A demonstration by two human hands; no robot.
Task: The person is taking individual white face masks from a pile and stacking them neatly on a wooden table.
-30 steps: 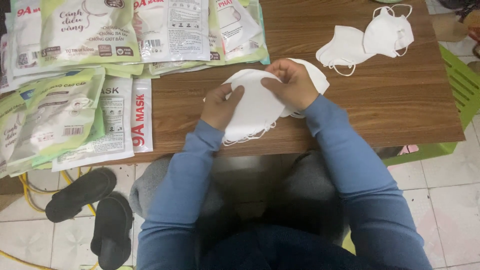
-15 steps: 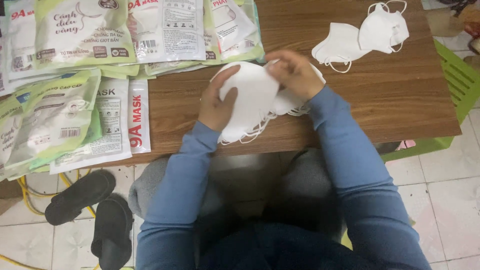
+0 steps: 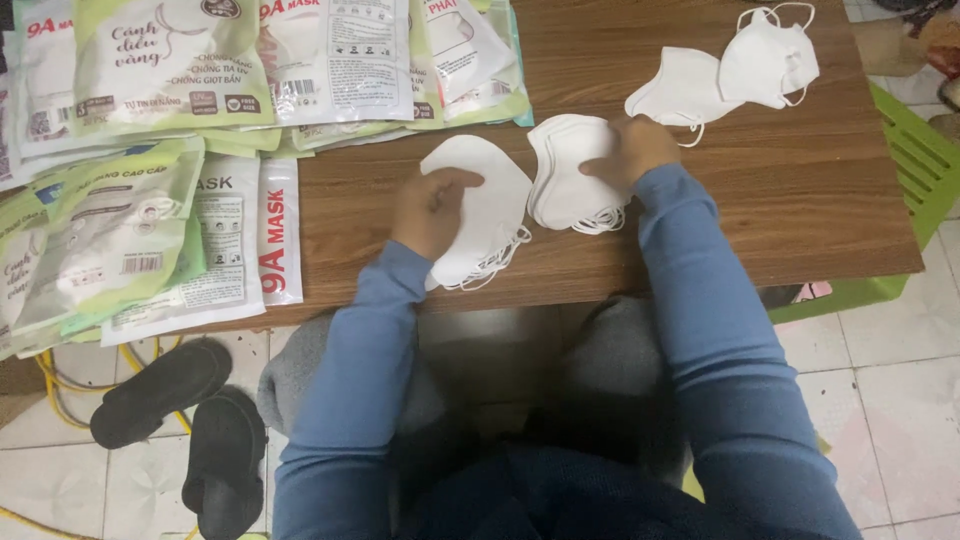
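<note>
On the wooden worktop, near its front edge, two stacks of white folded face masks lie side by side, edges close or just touching; cannot tell which. Left stack: sits toward the person, ear loops trailing off its front edge. Right stack: just beyond and to the right of the left stack, loops bunched at its lower right.

Left hand: rests flat on top of the left stack, fingers spread over its left half, pressing rather than gripping; thumb lies across the upper edge. Right hand: lies on the right edge of the right stack, fingers curled over the rim of the masks; whether it pinches a mask or only touches is not clear. Both forearms are in blue sleeves.

Further from the left stack, toward the worktop's far right corner, two loose white masks lie overlapping, apart from the hands. To the left of the left stack, a spread of flat green-and-white mask packets covers the left end and far edge of the worktop, overlapping one another.

Below the worktop, left of the person's knees, a pair of black sandals sits on the tiled floor. A green plastic item shows past the worktop's right edge.
</note>
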